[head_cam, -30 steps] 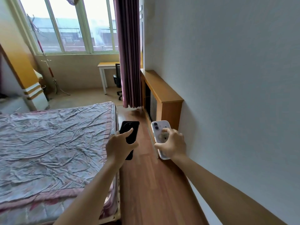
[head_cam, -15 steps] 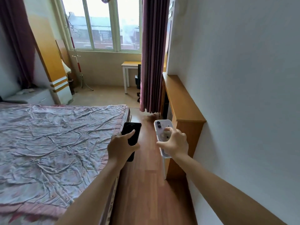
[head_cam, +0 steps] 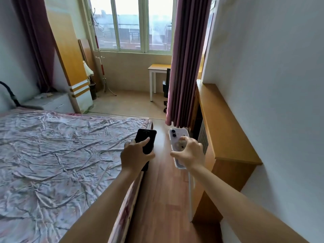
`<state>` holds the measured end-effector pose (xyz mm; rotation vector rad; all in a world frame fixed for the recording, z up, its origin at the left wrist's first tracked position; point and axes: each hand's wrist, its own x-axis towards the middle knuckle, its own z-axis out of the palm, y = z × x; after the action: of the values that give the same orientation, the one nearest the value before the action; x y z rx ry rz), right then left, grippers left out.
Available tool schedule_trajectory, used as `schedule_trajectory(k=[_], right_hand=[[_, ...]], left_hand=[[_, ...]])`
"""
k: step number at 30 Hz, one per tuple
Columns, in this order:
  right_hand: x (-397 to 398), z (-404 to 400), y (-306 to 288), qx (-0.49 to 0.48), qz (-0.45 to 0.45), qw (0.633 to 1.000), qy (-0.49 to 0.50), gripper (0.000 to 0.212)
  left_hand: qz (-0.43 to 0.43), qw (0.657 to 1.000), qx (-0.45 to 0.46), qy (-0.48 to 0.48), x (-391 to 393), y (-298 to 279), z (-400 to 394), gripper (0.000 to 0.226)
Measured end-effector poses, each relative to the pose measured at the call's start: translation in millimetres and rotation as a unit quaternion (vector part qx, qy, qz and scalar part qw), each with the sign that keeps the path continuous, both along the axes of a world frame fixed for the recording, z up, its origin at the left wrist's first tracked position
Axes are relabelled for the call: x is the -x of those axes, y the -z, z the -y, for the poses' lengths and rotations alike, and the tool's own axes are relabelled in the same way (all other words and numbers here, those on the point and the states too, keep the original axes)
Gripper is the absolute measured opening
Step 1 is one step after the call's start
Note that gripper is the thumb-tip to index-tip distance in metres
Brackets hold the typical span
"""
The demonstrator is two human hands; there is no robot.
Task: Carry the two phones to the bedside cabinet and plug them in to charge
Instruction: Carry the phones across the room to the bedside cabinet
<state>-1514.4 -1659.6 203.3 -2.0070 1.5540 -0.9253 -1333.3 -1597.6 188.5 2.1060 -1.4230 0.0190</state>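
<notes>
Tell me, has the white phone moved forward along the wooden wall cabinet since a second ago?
Yes. The white phone, in the right hand, was short of the wooden wall cabinet's near end; now it is alongside it, further toward the window.

Bed bears a crumpled sheet; wooden floor alongside.

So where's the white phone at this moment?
In the head view the white phone is held in the right hand, right of centre, over the wooden floor between the bed and the wooden radiator cover.
</notes>
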Motion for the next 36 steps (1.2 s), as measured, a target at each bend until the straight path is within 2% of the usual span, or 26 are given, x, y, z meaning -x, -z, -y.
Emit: schedule_trajectory(k=[11,19,24,29,33,36], right_hand=[[-82,202,-12,0.01,-0.031,0.999,0.017,0.064],[-135,373,7,0.022,-0.063,0.998,0.014,0.069],[-170,488,5,0.006,-0.062,0.998,0.021,0.07],[-206,582,-1,0.008,-0.055,0.998,0.017,0.069],[-237,652,2,0.008,-0.062,0.998,0.01,0.065],[-261,705,6,0.001,-0.063,0.998,0.006,0.053]], left_hand=[[-0.015,1.0,-0.011,0.004,-96,-11,206,0.065],[-0.009,1.0,0.002,-0.006,-152,7,376,0.064],[-0.06,0.998,-0.004,-0.027,-187,6,482,0.063],[-0.07,0.997,-0.002,-0.035,-225,0,574,0.064],[-0.075,0.996,0.003,-0.044,-257,6,645,0.064],[-0.078,0.996,0.001,-0.047,-280,15,701,0.065]])
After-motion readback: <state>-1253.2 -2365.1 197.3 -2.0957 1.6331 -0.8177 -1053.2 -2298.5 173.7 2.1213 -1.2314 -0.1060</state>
